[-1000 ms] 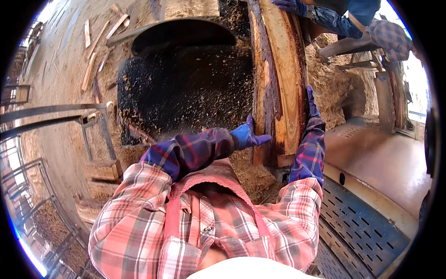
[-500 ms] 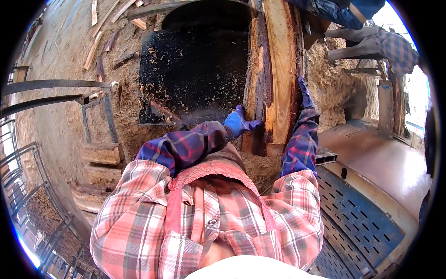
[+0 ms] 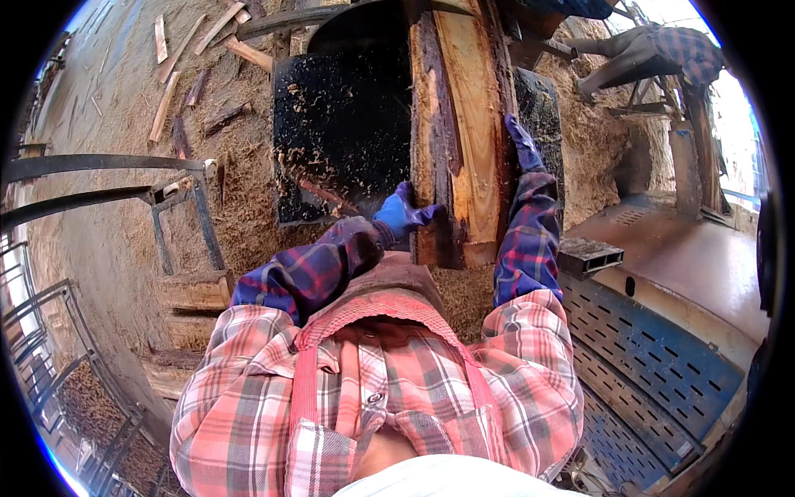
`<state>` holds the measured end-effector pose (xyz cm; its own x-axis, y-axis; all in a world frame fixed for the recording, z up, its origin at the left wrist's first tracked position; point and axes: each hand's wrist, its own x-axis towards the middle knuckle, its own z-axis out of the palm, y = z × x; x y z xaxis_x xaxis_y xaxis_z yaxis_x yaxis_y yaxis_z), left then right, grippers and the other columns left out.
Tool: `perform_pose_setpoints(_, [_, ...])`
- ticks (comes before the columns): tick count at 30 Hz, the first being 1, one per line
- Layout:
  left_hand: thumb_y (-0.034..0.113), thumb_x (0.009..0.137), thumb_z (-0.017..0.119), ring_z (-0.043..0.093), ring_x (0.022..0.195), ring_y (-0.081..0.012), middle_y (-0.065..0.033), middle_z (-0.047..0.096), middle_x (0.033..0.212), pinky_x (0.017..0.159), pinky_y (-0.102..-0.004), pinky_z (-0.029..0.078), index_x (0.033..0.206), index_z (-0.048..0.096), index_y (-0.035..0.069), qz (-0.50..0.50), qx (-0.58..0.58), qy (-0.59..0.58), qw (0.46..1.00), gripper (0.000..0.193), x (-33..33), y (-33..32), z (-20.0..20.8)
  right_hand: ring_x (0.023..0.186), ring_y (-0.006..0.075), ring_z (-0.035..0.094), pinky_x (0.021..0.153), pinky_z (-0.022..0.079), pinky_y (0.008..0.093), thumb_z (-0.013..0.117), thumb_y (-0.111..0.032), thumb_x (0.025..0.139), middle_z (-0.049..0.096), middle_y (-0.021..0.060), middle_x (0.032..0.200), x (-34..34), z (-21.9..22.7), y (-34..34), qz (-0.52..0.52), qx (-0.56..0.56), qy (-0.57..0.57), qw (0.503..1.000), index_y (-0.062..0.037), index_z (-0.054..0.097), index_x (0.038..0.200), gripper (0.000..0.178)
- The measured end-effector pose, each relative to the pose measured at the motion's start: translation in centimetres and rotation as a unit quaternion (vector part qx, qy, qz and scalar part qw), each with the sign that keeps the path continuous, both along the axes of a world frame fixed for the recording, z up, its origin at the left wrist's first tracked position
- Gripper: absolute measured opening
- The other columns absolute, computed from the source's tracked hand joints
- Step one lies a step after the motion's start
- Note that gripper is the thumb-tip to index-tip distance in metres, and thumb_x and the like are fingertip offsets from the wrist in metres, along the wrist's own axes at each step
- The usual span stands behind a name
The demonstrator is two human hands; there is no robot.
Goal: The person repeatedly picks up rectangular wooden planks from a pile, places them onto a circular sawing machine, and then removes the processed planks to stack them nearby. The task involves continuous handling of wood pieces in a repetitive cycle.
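Note:
Two or more bark-edged wooden boards [image 3: 474, 137] lie side by side, running away from me over a black, sawdust-specked tabletop [image 3: 344, 124]. My left hand [image 3: 403, 214], in a blue glove, grips the near left edge of the boards; its thumb reaches over the wood and the other fingers are partly hidden. Along the right edge lies my gloved right hand [image 3: 523, 145], fingers stretched forward, pressed to the side of the wood. Its palm side is out of sight. Between my two hands the boards are held.
At the left stands a metal frame [image 3: 178, 186] near stacked wood blocks [image 3: 195, 291]. Wood strips [image 3: 166, 108] lie on the sawdust-covered floor. To the right are a metal surface [image 3: 696, 257] and a slotted blue panel [image 3: 654, 356]. One person [image 3: 662, 58] bends at the far right; another's dark sleeve [image 3: 571, 7] shows beyond the boards.
The boards have shifted left across the black tabletop, and both my hands have moved left with them. The bent person at the far right has shifted slightly.

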<state>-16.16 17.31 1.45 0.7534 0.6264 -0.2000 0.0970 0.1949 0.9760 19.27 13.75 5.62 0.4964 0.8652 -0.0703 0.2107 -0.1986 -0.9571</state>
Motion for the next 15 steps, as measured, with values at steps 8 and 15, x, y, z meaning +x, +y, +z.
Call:
perform_pose_setpoints(8, [0.028,0.073,0.073,0.057,0.081,-0.0141,-0.0081,0.061,0.093,0.072,-0.0299,0.048,0.106,0.050,-0.005,-0.054,-0.014,0.010,0.998,0.052,-13.4,5.2,3.1,0.113,0.0169,0.048,0.100,0.035,0.0286,0.050,-0.030,0.090,0.054,0.0087,0.119,-18.2,4.2,6.5,0.023,-0.015,0.108,0.994,0.0021,0.051,0.119,0.044])
perform_pose_setpoints(15, [0.023,0.083,0.055,0.061,0.083,-0.0225,-0.0086,0.062,0.088,0.080,-0.0368,0.050,0.103,0.057,-0.001,-0.226,-0.298,-0.034,0.927,0.031,-15.2,0.4,10.4,0.119,0.0160,0.041,0.102,0.029,0.0298,0.057,-0.046,0.082,0.048,0.0061,0.129,-22.9,12.2,2.8,0.060,-0.179,0.141,0.972,-0.0090,0.050,0.125,0.057])
